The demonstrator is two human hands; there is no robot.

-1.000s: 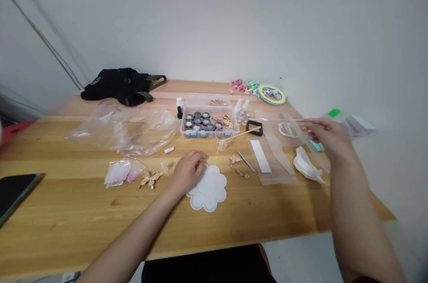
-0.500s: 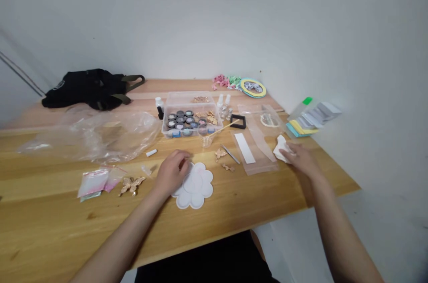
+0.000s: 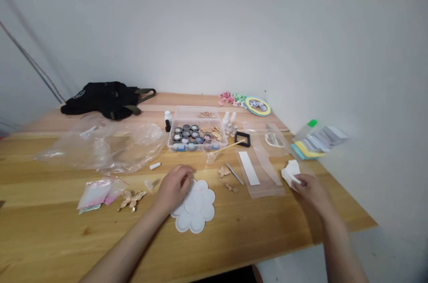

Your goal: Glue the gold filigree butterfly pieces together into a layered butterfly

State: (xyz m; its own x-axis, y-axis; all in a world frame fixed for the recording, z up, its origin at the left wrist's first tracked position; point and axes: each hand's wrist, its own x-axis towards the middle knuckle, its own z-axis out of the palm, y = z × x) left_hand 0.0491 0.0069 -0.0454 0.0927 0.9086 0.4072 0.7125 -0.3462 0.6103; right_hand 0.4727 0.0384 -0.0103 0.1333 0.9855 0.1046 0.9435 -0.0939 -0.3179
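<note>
My left hand rests curled on the left edge of a white flower-shaped palette on the wooden table. My right hand lies near the table's right edge with its fingers closed on a crumpled white tissue. Between the two hands lie gold butterfly charms, metal tweezers and a clear plastic sleeve with a white strip. A small clear cup with a wooden stick stands just beyond the palette.
A clear box of small dark jars sits mid-table, with small bottles beside it. A crumpled clear plastic bag and black bag are at the left. Glitter packets and a gold butterfly lie near the left. Coloured sheets overhang the right edge.
My right hand came down from the far right side of the table to the white tissue and closed on it. My left hand stayed on the palette. The view shifted.
</note>
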